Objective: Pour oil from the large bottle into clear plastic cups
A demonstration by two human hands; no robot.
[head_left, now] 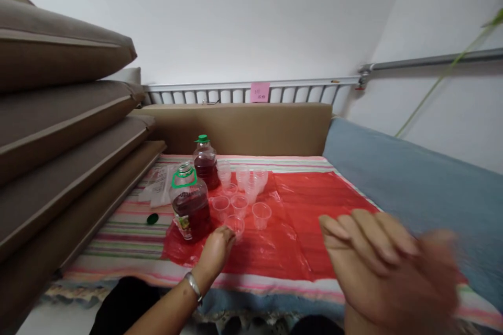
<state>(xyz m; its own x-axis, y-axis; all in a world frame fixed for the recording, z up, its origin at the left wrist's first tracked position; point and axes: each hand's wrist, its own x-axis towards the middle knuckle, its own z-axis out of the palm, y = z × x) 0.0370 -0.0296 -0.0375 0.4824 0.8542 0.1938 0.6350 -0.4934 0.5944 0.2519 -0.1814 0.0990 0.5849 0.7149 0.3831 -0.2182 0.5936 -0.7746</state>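
Observation:
My left hand [217,252], wearing a silver bracelet, pinches the rim of a clear plastic cup [236,224]. Other clear cups stand close by, one [261,215] to the right and two [239,204] just behind. Left of that hand is a large jug [192,214] of dark red liquid, uncapped, with a green handle round its neck. A second jug [206,165] behind it wears a green cap. My right hand [377,259] is raised at the near right, fingers loosely bent and partly smeared by motion; I see nothing in it.
Nested clear cups [251,182] stand at the back of a red plastic sheet [291,230] on a striped cloth [129,230]. A green cap [152,218] and a clear plastic bag [159,186] lie left. Stacked brown cushions [70,110] rise at left; a blue-covered side [412,178] bounds the right.

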